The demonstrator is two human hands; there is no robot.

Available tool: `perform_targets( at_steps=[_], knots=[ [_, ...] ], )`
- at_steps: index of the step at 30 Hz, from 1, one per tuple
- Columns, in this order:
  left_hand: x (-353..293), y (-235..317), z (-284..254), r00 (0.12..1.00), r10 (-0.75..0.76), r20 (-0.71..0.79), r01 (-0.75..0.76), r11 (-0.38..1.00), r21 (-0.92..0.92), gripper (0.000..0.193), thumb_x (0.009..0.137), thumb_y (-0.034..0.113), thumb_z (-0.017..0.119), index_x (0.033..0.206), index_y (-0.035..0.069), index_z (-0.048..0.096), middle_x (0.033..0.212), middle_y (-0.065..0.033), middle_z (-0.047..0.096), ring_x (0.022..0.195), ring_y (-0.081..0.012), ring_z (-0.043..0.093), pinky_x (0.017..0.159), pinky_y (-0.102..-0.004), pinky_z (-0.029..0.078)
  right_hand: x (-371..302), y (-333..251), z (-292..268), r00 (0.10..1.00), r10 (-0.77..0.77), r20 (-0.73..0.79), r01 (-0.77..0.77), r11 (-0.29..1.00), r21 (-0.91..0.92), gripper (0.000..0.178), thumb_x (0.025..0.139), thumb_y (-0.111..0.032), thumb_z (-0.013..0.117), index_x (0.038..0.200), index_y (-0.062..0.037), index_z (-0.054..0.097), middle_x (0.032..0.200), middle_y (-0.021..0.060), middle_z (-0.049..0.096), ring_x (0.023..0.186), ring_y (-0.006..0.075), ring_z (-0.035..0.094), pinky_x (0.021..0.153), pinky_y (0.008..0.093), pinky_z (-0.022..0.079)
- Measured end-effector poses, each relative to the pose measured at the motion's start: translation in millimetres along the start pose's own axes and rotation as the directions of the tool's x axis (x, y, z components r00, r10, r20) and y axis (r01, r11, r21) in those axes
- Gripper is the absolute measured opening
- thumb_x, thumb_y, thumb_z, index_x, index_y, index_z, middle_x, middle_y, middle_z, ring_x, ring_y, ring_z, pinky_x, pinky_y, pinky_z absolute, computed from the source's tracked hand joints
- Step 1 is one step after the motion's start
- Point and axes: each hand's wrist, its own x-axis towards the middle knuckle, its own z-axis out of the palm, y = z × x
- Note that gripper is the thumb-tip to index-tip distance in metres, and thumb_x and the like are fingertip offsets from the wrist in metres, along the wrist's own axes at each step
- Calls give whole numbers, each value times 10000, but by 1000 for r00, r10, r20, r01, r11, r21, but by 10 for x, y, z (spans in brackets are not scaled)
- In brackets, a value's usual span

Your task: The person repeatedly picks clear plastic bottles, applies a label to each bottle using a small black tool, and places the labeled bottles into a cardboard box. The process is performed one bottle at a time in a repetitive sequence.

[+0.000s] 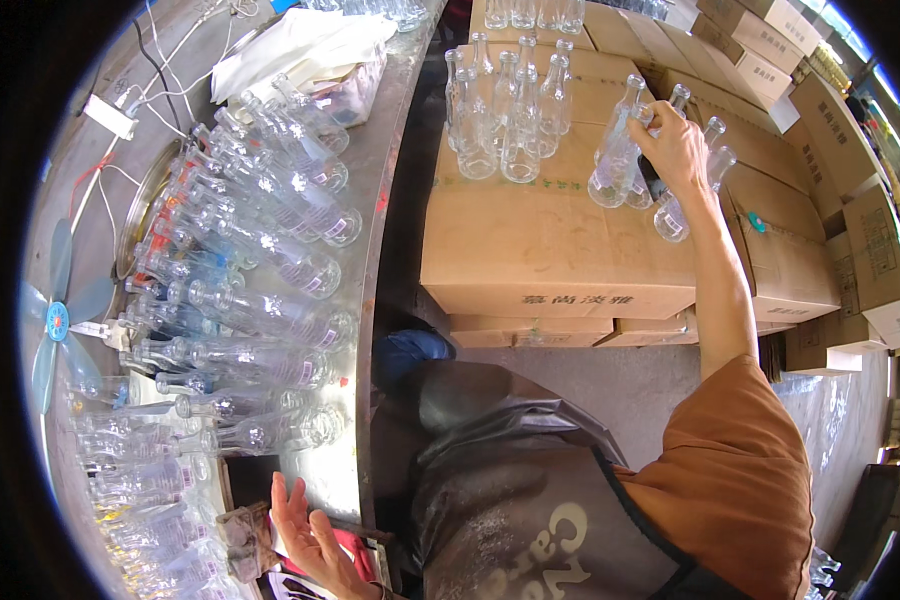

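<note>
Right grip [674, 150] closed on bottle [613, 168] at the neck; bottle just left of and below the grip, over carton [560, 240], contact unclear. Standing bottles [520, 140] farther left. Left grip [308, 535] loose, fingers spread; lying bottles [260, 300] ahead of it on desk [375, 170].

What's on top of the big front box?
Clear bottles stand on the box, grouped left and right. The right hand covers parts of the right ones, so those can't be seen.
</note>
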Motion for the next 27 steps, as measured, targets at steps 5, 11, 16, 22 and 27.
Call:
perform_targets(
  at_steps=[5, 11, 16, 22, 27],
  knots=[
    [46, -78, 18, 1000, -8, 13, 8, 1000, -14, 591, 1011, 346, 611, 1445, -31, 474, 1424, -138, 564, 1217, -221, 578, 1010, -324, 418, 63, 102, 173, 996, 78, 50, -75, 996, -54, 451, 837, -427, 697, 1047, -29, 665, 856, 164, 732, 830, 374, 712, 733, 458, 555],
    [66, -131, 33, 999, -43, -7, 43, 999, 6, 592, 1004, 341, 622, 1447, -23, 476, 1419, -132, 568, 1217, -212, 573, 999, -320, 423, 182, 22, 136, 989, 95, 114, -76, 983, -168, 491, 846, -449, 687, 1104, -33, 647, 851, 168, 732, 848, 401, 712, 747, 490, 561],
    [20, -246, -42, 996, -83, -28, 83, 996, 9, 581, 999, 328, 630, 1444, -14, 482, 1426, -133, 563, 1192, -212, 580, 979, -310, 430, 213, -211, 3, 990, 105, 99, -68, 943, -324, 584, 831, -455, 689, 1279, -90, 606, 1157, 189, 692, 1051, 380, 670, 864, 491, 536],
    [-73, -250, -100, 991, -100, -90, 103, 994, 32, 568, 994, 295, 637, 1443, -15, 479, 1431, -129, 563, 1179, -207, 584, 957, -295, 437, 541, -948, 452, 974, -226, -19, 226, 974, -32, 561, 905, -440, 643, 1343, -96, 575, 1317, 144, 626, 1183, 368, 608, 998, 452, 488],
    [-166, -237, -116, 980, -160, -121, 152, 986, -73, 543, 883, 34, 620, 1415, -2, 519, 1381, -128, 571, 1172, -247, 612, 1022, -374, 453, 733, -870, 1164, 969, -78, 235, 70, 997, 44, 551, 897, -505, 617, 1351, -196, 565, 1185, 164, 702, 1111, 374, 654, 936, 471, 504]
  ],
)
